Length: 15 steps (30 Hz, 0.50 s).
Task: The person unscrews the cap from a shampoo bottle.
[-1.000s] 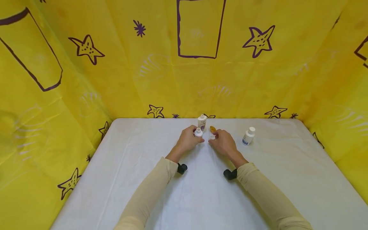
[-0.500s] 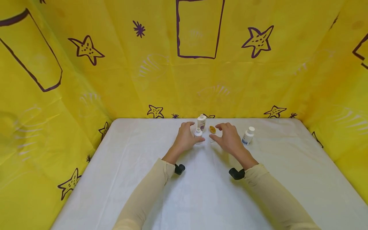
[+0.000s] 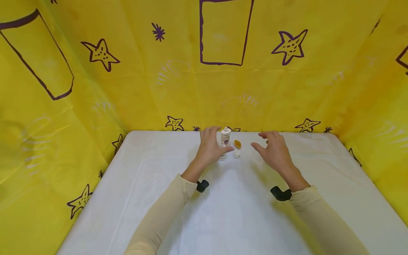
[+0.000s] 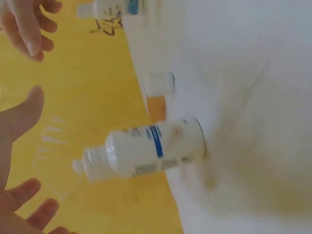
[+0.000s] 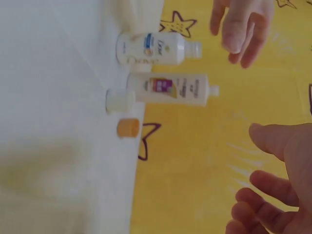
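My left hand (image 3: 211, 146) is beside a small white bottle (image 4: 156, 146) with a blue stripe and no cap, its fingers spread and its thumb in front of the bottle in the head view. Behind that bottle stands another uncapped white bottle (image 3: 225, 135) with a purple label. A white cap (image 3: 237, 154) and an orange cap (image 3: 237, 144) lie just right of the bottles. My right hand (image 3: 276, 150) hovers farther right, fingers apart and holding nothing. A third white bottle (image 4: 114, 8), capped, shows in the left wrist view; in the head view the right hand hides it.
A white cloth covers the table (image 3: 223, 212). Yellow patterned sheeting (image 3: 178, 88) rises right behind its back edge and along both sides. The bottles and caps stand near that back edge.
My right hand has let go of the white cap and moved right, now in front of the capped bottle. My left hand has loosened from the front bottle, its fingers opening.
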### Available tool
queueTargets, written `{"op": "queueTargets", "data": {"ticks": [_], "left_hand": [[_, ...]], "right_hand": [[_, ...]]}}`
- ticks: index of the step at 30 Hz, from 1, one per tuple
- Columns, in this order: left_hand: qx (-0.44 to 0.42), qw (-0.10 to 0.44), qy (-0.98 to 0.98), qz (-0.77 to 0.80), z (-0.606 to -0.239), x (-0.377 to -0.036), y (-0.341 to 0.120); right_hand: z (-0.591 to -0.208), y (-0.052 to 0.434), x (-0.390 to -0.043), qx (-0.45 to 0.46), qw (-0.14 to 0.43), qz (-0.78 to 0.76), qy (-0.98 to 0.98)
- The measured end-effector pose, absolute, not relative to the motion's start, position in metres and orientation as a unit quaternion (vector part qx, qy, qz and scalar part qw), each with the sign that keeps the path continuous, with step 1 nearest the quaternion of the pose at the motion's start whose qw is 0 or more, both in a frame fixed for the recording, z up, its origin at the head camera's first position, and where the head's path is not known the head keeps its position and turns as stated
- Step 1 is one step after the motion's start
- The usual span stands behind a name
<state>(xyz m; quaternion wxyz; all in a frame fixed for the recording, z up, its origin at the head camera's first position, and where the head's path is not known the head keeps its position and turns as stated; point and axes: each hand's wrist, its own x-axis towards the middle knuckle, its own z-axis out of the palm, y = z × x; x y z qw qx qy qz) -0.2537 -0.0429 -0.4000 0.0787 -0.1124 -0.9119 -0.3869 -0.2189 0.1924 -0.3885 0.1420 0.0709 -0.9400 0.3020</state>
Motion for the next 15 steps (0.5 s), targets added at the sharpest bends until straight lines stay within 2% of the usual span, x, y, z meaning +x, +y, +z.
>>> {"op": "queueTargets", "data": {"ticks": [4,7,10,15], "left_hand": [[-0.162,0.142,-0.901,-0.377,-0.395,-0.247,-0.029],[-0.195,0.170,-0.892,-0.372,-0.393,-0.243,-0.017],[-0.221,0.171,-0.885,-0.373,-0.391,-0.241,-0.005],[-0.234,0.138,-0.884,-0.381,-0.394,-0.240,0.012]], "right_hand": [[-0.385,0.207,-0.216,0.061,0.163,0.305,-0.936],[-0.383,0.216,-0.215,0.054,0.175,0.305,-0.935],[-0.383,0.224,-0.214,0.052,0.180,0.304,-0.934],[-0.382,0.238,-0.216,0.046,0.169,0.302,-0.937]]}}
